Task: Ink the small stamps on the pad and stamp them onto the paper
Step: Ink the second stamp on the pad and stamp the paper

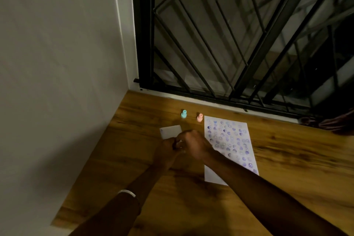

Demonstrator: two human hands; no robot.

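A white square ink pad (170,130) lies on the wooden table (287,159), left of the paper. My left hand (165,152) and my right hand (193,142) meet at its near edge, fingers curled and pinched on it, and they hide its front half. A small dark spot shows between the fingertips. The white paper (229,145) on the right is covered with several rows of purple stamp marks. A teal stamp (183,114) and a pink stamp (199,117) stand upright beyond the pad, apart from both hands.
A white wall (57,82) borders the table on the left. A black metal window grille (229,34) runs along the far edge. A dark bundle (333,122) sits at the far right. A pale bracelet (127,192) is on my left wrist.
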